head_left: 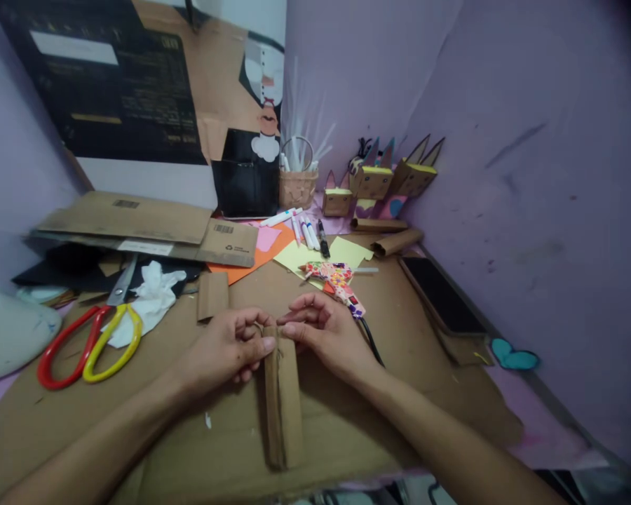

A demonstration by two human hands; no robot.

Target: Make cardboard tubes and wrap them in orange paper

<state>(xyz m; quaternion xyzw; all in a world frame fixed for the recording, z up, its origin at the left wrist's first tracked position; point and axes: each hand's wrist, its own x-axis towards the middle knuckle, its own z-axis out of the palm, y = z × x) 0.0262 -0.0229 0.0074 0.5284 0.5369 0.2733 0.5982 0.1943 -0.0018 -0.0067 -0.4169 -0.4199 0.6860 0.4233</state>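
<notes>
A long folded piece of brown cardboard [289,414] points toward me, a dark seam running down its length. At its far end my left hand [239,344] pinches the left edge between thumb and fingers. My right hand [329,333] has its thumb and fingers closed on the right side of that same end. Just beyond my right hand lies a floral-patterned hot glue gun [339,280] with a glue stick in its back and a black cord. A small cardboard piece [213,294] rests beyond my left hand.
Red-and-yellow-handled scissors [113,322] and crumpled white tissue [155,287] lie at left, near flat cardboard [131,217]. Markers [309,233] sit on yellow paper [289,258]. A phone [444,294] lies at right. Cardboard animal figures [373,182] and a basket [298,188] stand behind.
</notes>
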